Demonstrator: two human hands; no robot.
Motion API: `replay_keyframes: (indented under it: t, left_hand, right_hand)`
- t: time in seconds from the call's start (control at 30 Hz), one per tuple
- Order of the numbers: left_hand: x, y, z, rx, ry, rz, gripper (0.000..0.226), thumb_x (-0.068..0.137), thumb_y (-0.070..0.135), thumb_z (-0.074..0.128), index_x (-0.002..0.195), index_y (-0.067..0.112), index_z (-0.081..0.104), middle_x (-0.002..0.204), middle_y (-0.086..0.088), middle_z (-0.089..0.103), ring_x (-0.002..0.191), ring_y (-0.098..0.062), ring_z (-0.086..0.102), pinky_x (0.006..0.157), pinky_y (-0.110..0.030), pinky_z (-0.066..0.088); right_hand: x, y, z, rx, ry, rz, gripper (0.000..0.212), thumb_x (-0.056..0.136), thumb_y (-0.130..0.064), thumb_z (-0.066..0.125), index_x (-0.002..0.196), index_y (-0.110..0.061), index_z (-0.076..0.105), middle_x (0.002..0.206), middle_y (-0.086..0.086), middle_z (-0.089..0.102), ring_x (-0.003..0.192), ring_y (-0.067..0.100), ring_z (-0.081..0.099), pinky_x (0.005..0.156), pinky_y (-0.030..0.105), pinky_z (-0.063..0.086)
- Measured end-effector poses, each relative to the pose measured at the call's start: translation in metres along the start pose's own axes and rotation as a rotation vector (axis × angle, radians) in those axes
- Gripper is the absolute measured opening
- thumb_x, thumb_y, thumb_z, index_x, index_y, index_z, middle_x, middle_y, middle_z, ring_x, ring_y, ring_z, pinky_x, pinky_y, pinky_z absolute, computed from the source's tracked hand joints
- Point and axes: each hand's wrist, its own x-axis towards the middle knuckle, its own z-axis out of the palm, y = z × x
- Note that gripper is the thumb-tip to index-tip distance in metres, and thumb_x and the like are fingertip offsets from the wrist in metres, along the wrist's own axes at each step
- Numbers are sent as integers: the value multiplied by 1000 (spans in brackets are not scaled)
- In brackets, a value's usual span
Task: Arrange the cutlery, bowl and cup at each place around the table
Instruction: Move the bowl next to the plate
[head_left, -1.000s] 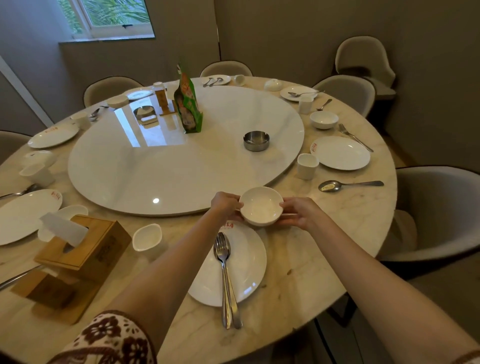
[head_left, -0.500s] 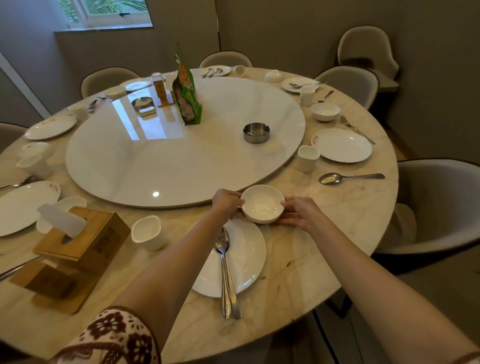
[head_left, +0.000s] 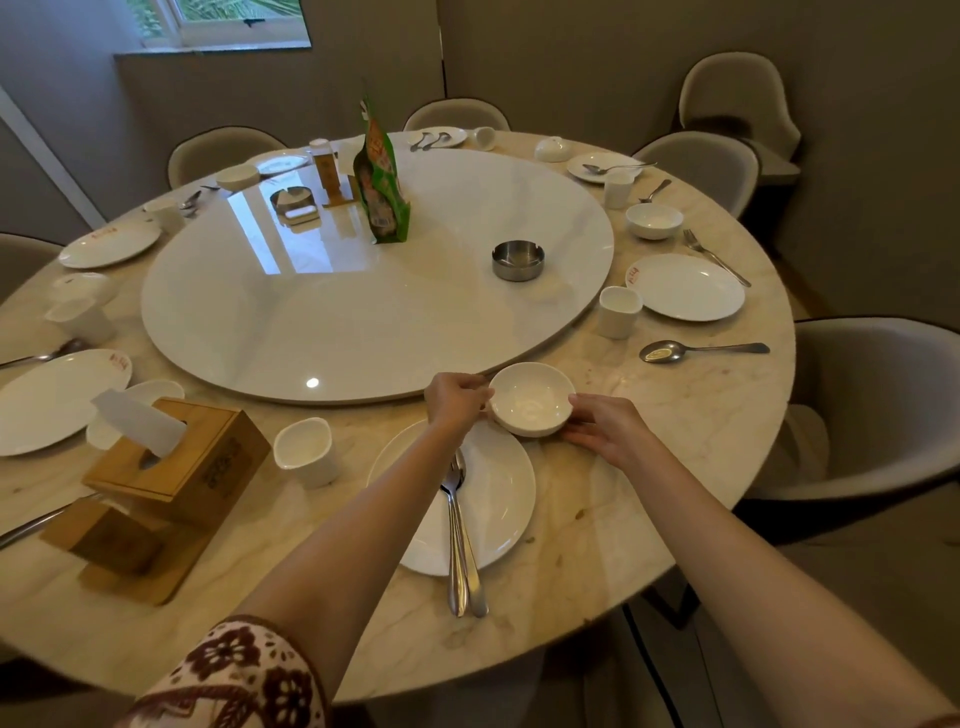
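A small white bowl (head_left: 531, 397) sits at the far edge of the nearest white plate (head_left: 498, 499), by the rim of the turntable. My left hand (head_left: 454, 402) grips its left side and my right hand (head_left: 605, 427) grips its right side. A fork and spoon (head_left: 460, 540) lie together lengthwise across the plate, handles hanging past its near edge. A white cup (head_left: 306, 451) stands to the left of the plate.
A wooden tissue box (head_left: 179, 457) stands at the left. The big white turntable (head_left: 322, 312) carries a metal ashtray (head_left: 517, 260) and a green packet (head_left: 383, 192). To the right lie a plate (head_left: 685, 287), cup (head_left: 618, 312), spoon (head_left: 701, 351) and bowl (head_left: 653, 220). Chairs ring the table.
Both hands keep hold of the bowl, which has barely shifted on the table. The view has tilted slightly.
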Motion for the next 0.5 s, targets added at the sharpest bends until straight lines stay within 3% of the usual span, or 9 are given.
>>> replay_keyframes:
  t: [0.1,0.2,0.27,0.33,0.5]
  left_hand:
    - [-8,-1,-19,39,19,113,37,80,5,73,117,7,67,106,-12,71,88,-23,67,71,-31,59]
    - [-21,-1,-48,152,-7,277,40,81,4,71,121,9,66,107,-9,71,97,-17,66,80,-20,54]
    - [-31,-3,-72,230,-36,364,44,81,4,72,124,11,64,111,-9,70,102,-16,67,86,-19,53]
    - [-38,-8,-98,365,-45,442,51,80,8,73,129,15,61,121,-9,67,115,-18,62,101,-29,47]
    - [-48,-24,-154,795,-84,455,74,80,15,74,145,21,39,150,-6,41,147,-21,22,119,-43,19]
  right_hand:
    - [-10,1,-2,-70,29,-17,31,89,-3,63,119,7,58,101,22,64,91,34,65,80,42,58]
    - [-26,9,-1,-232,126,-93,31,87,0,62,117,5,61,101,20,67,87,29,67,83,38,58]
    - [-44,24,0,-364,145,-207,40,86,-7,64,125,-2,58,112,15,65,98,26,65,85,36,56]
    - [-66,44,0,-504,119,-330,50,86,-12,65,134,-7,53,127,9,58,114,23,56,91,34,49]
    - [-95,104,1,-938,16,-434,87,85,-34,70,153,-14,19,162,5,11,148,21,13,119,36,19]
